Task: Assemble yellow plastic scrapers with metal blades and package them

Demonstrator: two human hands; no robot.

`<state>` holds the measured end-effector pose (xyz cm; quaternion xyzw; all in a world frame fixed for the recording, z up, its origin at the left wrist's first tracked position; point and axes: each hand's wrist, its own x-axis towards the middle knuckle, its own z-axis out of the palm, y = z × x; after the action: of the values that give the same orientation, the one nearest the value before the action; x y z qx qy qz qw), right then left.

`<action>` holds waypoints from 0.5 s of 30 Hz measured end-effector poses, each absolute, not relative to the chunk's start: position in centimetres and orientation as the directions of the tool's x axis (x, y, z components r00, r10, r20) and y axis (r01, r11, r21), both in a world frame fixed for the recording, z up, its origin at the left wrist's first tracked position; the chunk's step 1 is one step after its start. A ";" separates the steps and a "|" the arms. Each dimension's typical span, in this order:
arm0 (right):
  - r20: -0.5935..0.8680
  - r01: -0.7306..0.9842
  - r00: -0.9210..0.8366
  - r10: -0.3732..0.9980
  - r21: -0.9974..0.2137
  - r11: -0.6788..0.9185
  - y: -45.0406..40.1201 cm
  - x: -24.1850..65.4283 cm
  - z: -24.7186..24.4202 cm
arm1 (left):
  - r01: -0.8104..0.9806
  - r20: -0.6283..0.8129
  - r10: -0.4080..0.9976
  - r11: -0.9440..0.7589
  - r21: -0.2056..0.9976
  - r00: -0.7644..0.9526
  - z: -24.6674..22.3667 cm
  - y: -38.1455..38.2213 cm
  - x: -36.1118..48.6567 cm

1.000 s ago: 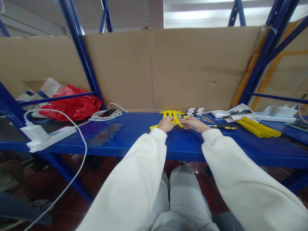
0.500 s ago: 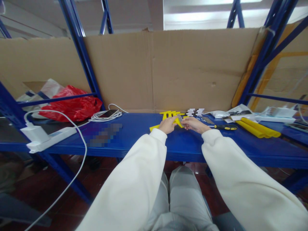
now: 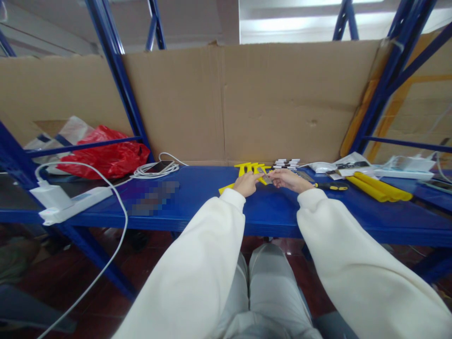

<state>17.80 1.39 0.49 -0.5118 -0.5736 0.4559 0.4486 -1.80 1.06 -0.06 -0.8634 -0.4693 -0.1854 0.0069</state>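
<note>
Head view: left hand (image 3: 246, 183) and right hand (image 3: 287, 181) pinch a grey plate (image 3: 266, 176) near the blue shelf's (image 3: 201, 186) rear edge, beside yellow parts (image 3: 243, 167).

- Small grey piece (image 3: 267, 178): partly covered by fingers (image 3: 274, 176), its details too small to tell.
- Left hand (image 3: 246, 183): its grip hidden by its own back.
- Yellow strip (image 3: 226, 189): partly behind that hand.
- Pixelated patch (image 3: 153, 197) on the counter (image 3: 197, 188): unreadable.
- White cable (image 3: 102, 267), left sleeve (image 3: 187, 263): cut off by the bottom edge.
- Floor clutter (image 3: 21, 259), far left: blurred.
</note>
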 end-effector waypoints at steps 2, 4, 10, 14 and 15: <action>0.135 0.296 0.135 0.982 -0.951 0.090 2.1 18.6 0.5 | 0.822 0.322 0.818 -0.544 0.168 0.476 0.0 1.0 -1.8; 0.263 0.501 0.310 0.914 -0.862 0.078 2.9 19.6 0.3 | 0.826 0.319 0.824 -0.536 0.172 0.468 0.1 0.9 -1.8; 0.340 0.870 0.298 0.892 -0.482 -0.107 4.1 21.9 -1.1 | 0.826 0.320 0.821 -0.539 0.164 0.472 0.2 0.8 -1.9; 0.299 0.929 0.244 0.922 -0.344 -0.135 4.3 21.7 -1.5 | 0.818 0.328 0.817 -0.547 0.177 0.475 0.1 1.0 -1.9; 0.302 0.938 0.234 0.924 -0.320 -0.133 4.2 21.5 -1.4 | 0.816 0.330 0.817 -0.548 0.184 0.473 0.0 1.0 -1.9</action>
<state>21.49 4.21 -1.44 -0.7525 -0.6187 -0.0155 0.2252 -1.93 1.03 0.04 -0.8583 -0.4756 -0.1926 -0.0003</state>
